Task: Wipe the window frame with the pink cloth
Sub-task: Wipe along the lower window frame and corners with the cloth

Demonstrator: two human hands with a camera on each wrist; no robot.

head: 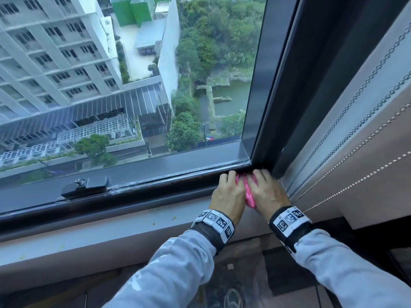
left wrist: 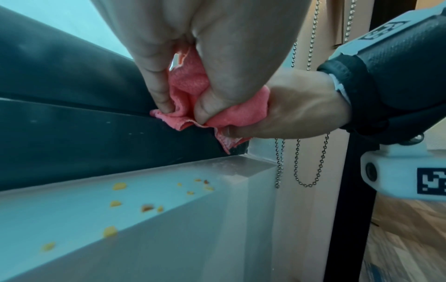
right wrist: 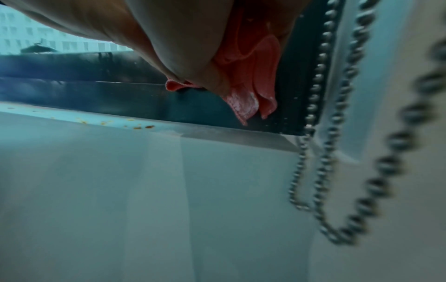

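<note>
At the lower right of the head view we have both hands bunched together on the pink cloth (head: 248, 192), the left hand (head: 227, 191) and the right hand (head: 266, 192) each clamped on a fold of it with curled fingers. The cloth sits pressed into the bottom right corner of the dark window frame (head: 155, 185), where the lower rail meets the upright. In the left wrist view a fingertip (left wrist: 166, 106) pushes the cloth edge into the groove along the rail.

To do this well, we judge, we should keep firm downward pressure and drag the cloth leftward along the rail in one steady pass, turning in the whitish, soiled fold that shows in the right wrist view. The bead chains (head: 347, 112) hang just beside the right hand, so we keep clear of them. Yellow crumbs (left wrist: 115, 204) lie on the pale sill (left wrist: 169, 219) below the rail.
</note>
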